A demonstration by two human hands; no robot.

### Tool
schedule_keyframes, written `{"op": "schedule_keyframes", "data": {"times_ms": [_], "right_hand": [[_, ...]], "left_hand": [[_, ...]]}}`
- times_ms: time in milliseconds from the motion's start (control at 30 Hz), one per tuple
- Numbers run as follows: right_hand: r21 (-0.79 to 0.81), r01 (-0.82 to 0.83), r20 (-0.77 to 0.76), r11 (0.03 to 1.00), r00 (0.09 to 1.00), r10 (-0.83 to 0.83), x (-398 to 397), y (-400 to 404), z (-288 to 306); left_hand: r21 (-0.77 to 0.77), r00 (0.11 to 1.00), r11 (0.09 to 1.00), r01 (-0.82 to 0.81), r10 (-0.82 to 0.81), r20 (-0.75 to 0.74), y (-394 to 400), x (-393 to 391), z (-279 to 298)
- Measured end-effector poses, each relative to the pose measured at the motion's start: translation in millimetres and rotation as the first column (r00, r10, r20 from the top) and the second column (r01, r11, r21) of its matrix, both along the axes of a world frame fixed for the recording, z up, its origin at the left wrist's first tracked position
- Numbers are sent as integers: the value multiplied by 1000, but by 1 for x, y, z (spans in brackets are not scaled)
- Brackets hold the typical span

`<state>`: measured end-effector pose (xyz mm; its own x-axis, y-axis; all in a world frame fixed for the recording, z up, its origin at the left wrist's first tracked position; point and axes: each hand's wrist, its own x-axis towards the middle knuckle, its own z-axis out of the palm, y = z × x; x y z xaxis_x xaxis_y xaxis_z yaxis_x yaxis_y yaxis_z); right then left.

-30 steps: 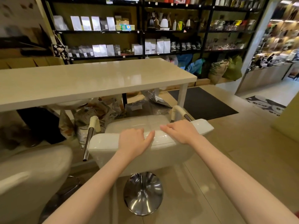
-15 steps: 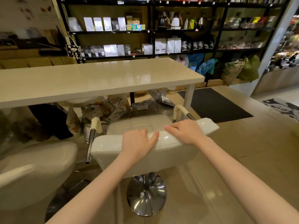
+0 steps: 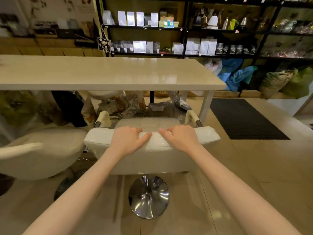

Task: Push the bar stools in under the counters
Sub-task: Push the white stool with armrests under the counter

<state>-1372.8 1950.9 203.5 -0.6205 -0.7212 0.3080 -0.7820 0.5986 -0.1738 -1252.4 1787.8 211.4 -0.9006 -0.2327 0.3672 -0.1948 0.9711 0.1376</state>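
A cream bar stool (image 3: 208, 135) with a padded backrest, two armrests and a round chrome base (image 3: 149, 196) stands in front of the long cream counter (image 3: 108, 73). Its seat lies just short of the counter's near edge. My left hand (image 3: 127, 140) and my right hand (image 3: 180, 138) both grip the top of the backrest, side by side, fingers curled over the rim. A second cream bar stool (image 3: 39, 153) stands at the left, close beside the first one.
Foil bags and sacks (image 3: 118, 104) are piled on the floor under the counter, beyond the stool's seat. The counter's white leg (image 3: 205, 106) stands at the right. A black mat (image 3: 243, 118) lies on the tiled floor. Dark shelving (image 3: 186, 29) fills the back wall.
The view has swung to the right and closer; the stool now sits squarer to the counter, with its armrests nearer the counter's edge. Both hands have stayed on the backrest.
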Motion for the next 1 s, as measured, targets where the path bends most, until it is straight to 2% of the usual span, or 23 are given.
{"op": "schedule_keyframes", "data": {"times_ms": [233,367,433,533,667,867,1000], "right_hand": [[-59,-25,10,998,1000,26,-1,1,-1],[-132,-94,187,987,975,118,-6,3,10],[-200,-105,203,974,968,146,-8,10,18],[-281,-70,102,957,989,102,-14,27,28],[-347,59,31,936,998,-52,-32,66,36],[-434,274,25,858,956,-293,-88,151,40],[-401,353,9,845,924,-382,-150,211,42]], "left_hand": [[-23,997,999,-29,30,67,-3,-4,1],[76,973,995,-60,41,228,-7,-11,8],[98,960,994,-44,15,278,-3,-18,14],[104,976,994,36,-57,209,13,-38,29],[80,975,974,212,-217,55,55,-87,51],[57,931,930,364,-363,-30,138,-176,61],[76,894,892,446,-439,-93,191,-239,59]]}}
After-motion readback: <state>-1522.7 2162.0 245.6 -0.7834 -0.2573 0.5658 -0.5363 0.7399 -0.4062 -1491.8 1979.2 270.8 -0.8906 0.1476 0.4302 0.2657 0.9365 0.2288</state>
